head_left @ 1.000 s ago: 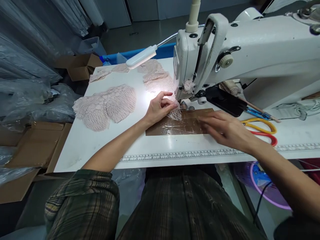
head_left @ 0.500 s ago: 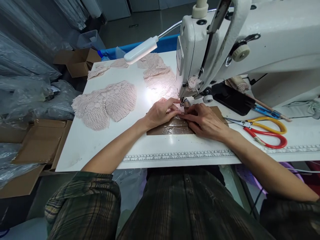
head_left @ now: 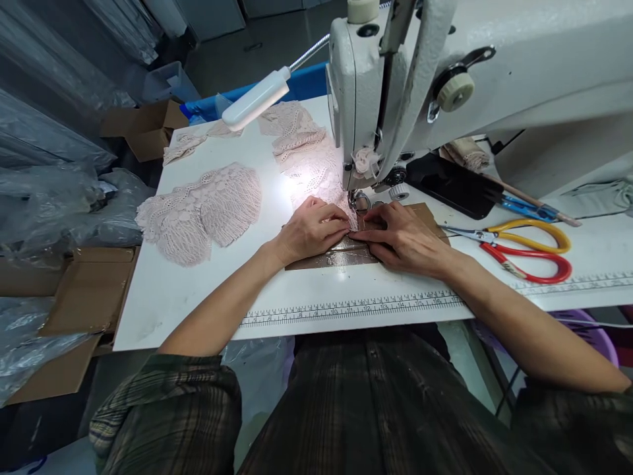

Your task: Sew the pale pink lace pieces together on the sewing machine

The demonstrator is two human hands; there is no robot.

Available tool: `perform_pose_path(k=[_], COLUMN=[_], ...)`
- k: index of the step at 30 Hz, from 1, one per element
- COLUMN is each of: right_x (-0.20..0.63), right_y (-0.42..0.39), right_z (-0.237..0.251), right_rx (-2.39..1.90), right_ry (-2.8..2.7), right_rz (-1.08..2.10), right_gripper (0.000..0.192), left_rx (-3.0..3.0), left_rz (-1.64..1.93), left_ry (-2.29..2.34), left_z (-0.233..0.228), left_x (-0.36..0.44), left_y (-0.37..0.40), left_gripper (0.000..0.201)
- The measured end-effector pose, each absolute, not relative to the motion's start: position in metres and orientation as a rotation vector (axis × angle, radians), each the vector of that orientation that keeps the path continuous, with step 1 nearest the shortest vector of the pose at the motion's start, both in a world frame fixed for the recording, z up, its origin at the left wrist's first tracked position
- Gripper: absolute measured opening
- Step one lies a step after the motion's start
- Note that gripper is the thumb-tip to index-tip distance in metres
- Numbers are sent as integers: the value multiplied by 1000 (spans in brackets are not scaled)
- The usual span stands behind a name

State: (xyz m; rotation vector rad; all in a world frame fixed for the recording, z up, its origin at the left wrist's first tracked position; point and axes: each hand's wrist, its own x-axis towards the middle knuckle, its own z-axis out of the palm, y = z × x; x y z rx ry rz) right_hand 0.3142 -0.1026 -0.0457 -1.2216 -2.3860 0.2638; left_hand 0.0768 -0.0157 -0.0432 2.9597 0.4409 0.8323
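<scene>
- The lace piece (head_left: 346, 214) is the thing in hand here — a small pale pink scrap lying on the brown taped patch (head_left: 341, 254) of the bench, right in front of the presser foot (head_left: 360, 200) of the sewing machine (head_left: 445, 79). Most of it is hidden under fingers, so only a sliver shows.
- Biggest change from a second ago: the right hand (head_left: 403, 239) was out over the patch, blurred and mid-move, touching nothing. Now it's down on the lace, fingertips meeting the left hand's.
- The left hand (head_left: 311, 229) was already pinching the lace edge back then. It has since flattened out, fingers curled low and pressing the fabric to the bench.
- Grip on both sides is nearly closed — fingers bent and pressed down on the lace rather than wrapped around it. More of a pin-down than a pinch.
- My read: that's the shift from fetching and placing to lining the piece up at the needle. Can't tell whether the foot is down on it yet.
- Between half a second ago and now, the hands barely moved. Mostly the head leaned in.
- Further out: scissors (head_left: 524, 254) with yellow and red handles lie to the right, well clear of the hands.
- A stack of finished-looking lace pieces (head_left: 202, 211) sits to the left, with more lace (head_left: 297, 135) behind under the lamp (head_left: 254, 105).
- A printed ruler (head_left: 346, 308) runs along the front edge of the bench (head_left: 163, 297).
</scene>
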Motion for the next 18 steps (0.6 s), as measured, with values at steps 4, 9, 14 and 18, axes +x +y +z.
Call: perform_pose_path(k=[4,9,14,18], right_x=[313,316,325,325], right_y=[-103,-98,-78,-78], right_z=[-47,-40,-25,-33], right_rx=[-1205,-1213,-1212,-1297], right_ry=[-2376,-2391,-2447,-2378], right_rz=[261,302,494,427], right_gripper=[38,36,40,41], left_rx=[3001,2950,2915,2893], left_rz=[895,807,665,708], left_ry=[378,422,519,502], left_z=[-45,-48,-47,-46], left_x=[78,77,77,79], left_y=[-16,-15,-17,-18], left_gripper=[12,15,20,18])
